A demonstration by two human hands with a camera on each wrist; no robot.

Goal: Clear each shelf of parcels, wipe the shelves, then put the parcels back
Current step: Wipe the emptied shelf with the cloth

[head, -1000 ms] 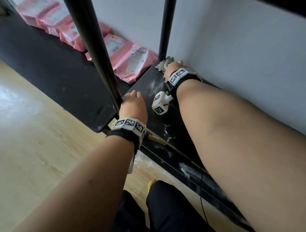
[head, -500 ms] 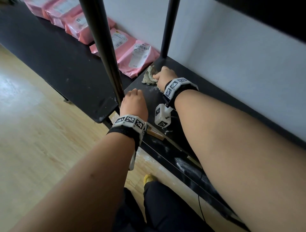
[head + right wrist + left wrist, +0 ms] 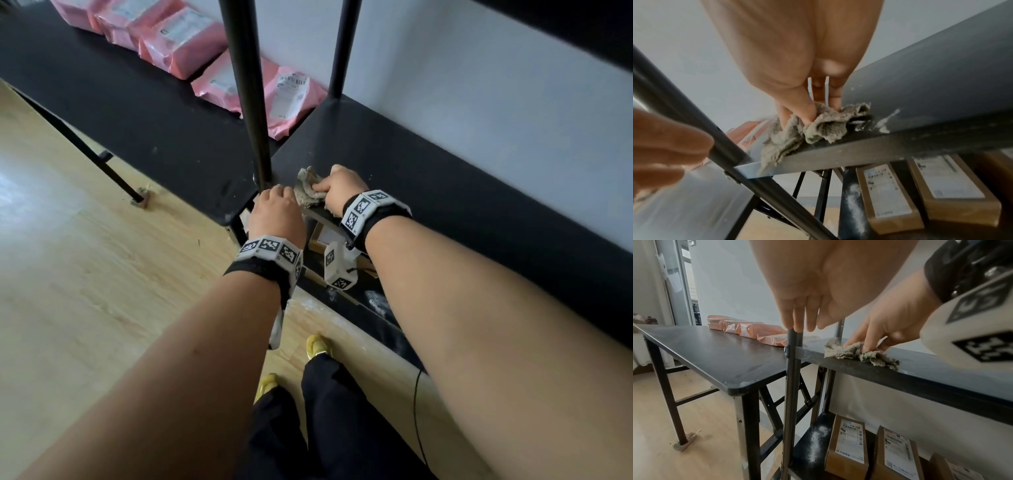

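A crumpled grey rag [image 3: 310, 190] lies at the front left corner of the black shelf [image 3: 445, 192]. My right hand [image 3: 337, 188] grips it, thumb and fingers curled into the cloth [image 3: 818, 128] and pressing it onto the shelf edge [image 3: 920, 374]. My left hand [image 3: 275, 216] is wrapped round the rack's black front post [image 3: 246, 85], just left of the rag. Pink parcels [image 3: 185, 41] lie in a row on the black table [image 3: 120, 113] beside the rack. Brown cardboard parcels [image 3: 849, 447] stand on the shelf below.
White powder [image 3: 816, 439] is smeared on the lower shelf beside the brown parcels. A second post [image 3: 342, 48] stands at the shelf's back left corner against the grey wall. Wooden floor spreads to the left; my legs and yellow shoes [image 3: 317, 346] are below.
My right hand has drawn the rag from the back corner by the rear post forward to the front edge beside the front post. The left hand has stayed on the post.
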